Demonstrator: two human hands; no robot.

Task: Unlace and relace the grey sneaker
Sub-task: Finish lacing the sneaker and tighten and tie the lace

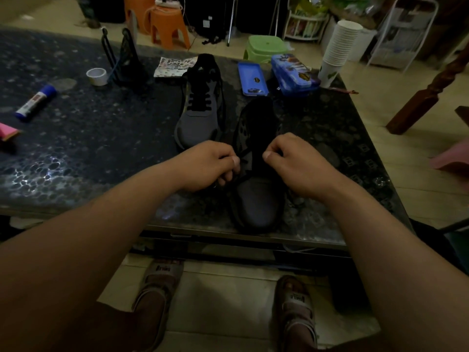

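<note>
1. Your grey mesh sneaker with black trim [258, 199] stands at the near edge of the dark speckled stone table [101, 148], toe towards you.
2. Your left hand [210, 165] pinches the black lace [243, 177] between thumb and curled fingers at the shoe's left side.
3. Your right hand [297, 163] is clamped on the lace at the right eyelets.
4. 1 matching laced sneaker [200, 115] lies just beyond, left.

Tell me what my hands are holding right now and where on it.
The left hand pinches a strand of the black lace over the lower eyelets of the near sneaker. The right hand seems to pinch the other strand.
</note>
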